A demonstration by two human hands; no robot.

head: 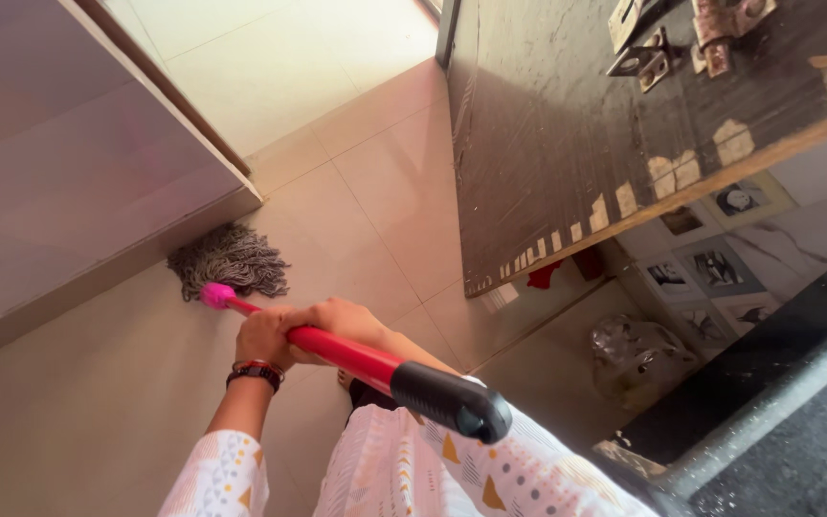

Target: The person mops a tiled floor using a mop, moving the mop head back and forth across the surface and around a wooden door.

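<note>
Black-capped red mop handle (356, 359) is clasped by both hands, left (262, 337) and right (339, 321); mop head (230, 260) is pressed at the wall base, with most tiled floor (385, 191) seemingly left unmopped.

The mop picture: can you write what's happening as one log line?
left hand: gripping red mop handle | right hand: gripping same handle | grey mop head: on tiled floor, against wall base

Pale tiled floor (375, 191) by a doorway

A grey string mop head (230, 258) lies spread on the beige tiles, pressed against the foot of the wall (98, 278). A crumpled clear plastic bag (638, 356) sits on the floor near the patterned tiles at right.
</note>
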